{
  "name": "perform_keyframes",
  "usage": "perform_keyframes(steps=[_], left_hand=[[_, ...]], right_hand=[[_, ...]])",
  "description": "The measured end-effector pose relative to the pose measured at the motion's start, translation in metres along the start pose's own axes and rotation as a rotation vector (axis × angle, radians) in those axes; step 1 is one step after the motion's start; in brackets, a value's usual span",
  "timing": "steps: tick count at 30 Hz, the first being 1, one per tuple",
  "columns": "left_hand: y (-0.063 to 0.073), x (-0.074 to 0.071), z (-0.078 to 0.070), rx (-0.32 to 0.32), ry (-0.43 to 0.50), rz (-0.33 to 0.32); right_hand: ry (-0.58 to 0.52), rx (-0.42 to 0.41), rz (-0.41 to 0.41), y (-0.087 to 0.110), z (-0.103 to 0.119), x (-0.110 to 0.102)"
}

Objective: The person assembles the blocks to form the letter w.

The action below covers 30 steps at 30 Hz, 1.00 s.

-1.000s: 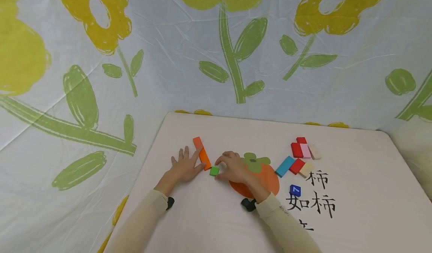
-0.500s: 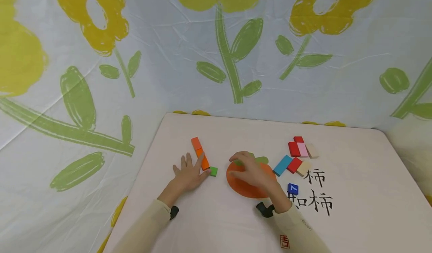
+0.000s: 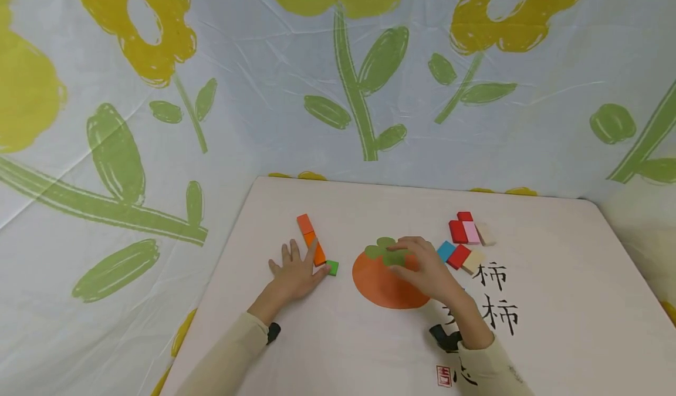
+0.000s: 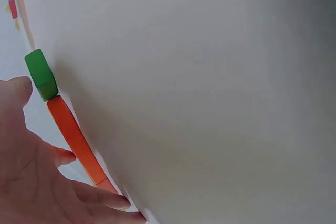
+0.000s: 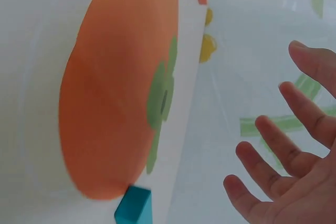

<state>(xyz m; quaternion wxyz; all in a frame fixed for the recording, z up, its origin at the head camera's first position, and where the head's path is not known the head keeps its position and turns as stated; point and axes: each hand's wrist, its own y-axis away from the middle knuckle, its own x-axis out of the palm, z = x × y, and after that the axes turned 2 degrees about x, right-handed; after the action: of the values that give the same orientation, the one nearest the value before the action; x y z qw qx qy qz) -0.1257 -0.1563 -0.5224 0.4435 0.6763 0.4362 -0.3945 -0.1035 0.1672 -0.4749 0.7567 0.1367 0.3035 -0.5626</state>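
Observation:
At the left of the table, my left hand point(image 3: 293, 278) lies with its fingers spread. Its index finger touches an orange block point(image 3: 315, 252), while the thumb tip rests at a small green block point(image 3: 332, 268). A lighter orange block point(image 3: 304, 223) continues the row at the far end, and the green block stands against the near end, as the left wrist view also shows. My right hand point(image 3: 430, 273) hovers over the printed persimmon with loosely bent fingers and holds nothing. Beyond it lies a teal block point(image 3: 445, 250), partly covered by the hand.
Right of the teal block are a red block point(image 3: 458, 256) and a cream block point(image 3: 473, 262). Behind them sit another red block point(image 3: 457, 232), a pink block point(image 3: 470, 233), a pale block point(image 3: 485, 234) and a small red block point(image 3: 465, 216). A flowered curtain point(image 3: 253, 120) borders the table.
My right hand has left the green block and moved right across the persimmon print. The green block now sits closer against the orange one. My left thumb has come to the green block.

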Motion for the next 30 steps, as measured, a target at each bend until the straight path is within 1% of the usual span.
perform_keyframes(steps=[4,8,13,15,17,24,30], left_hand=[[-0.002,0.004,0.002,-0.008,-0.02,0.004],[-0.003,0.006,0.003,-0.006,-0.018,-0.005],[-0.004,0.005,0.002,-0.006,-0.009,-0.007],[-0.004,0.005,0.001,-0.008,-0.005,-0.006],[-0.004,0.004,0.001,-0.01,-0.003,-0.006],[-0.004,0.004,0.001,-0.013,-0.011,-0.002],[-0.005,0.002,0.0,-0.017,-0.018,0.008]], right_hand=[[0.033,0.014,-0.036,0.004,-0.01,-0.011],[0.087,0.02,-0.081,0.007,-0.022,-0.024],[0.117,0.008,-0.146,0.013,-0.034,-0.041],[0.121,0.015,-0.162,0.015,-0.039,-0.047],[0.145,0.04,-0.173,0.018,-0.044,-0.052],[0.183,0.2,-0.189,0.03,-0.068,-0.072],[0.203,0.289,-0.174,0.038,-0.083,-0.08]])
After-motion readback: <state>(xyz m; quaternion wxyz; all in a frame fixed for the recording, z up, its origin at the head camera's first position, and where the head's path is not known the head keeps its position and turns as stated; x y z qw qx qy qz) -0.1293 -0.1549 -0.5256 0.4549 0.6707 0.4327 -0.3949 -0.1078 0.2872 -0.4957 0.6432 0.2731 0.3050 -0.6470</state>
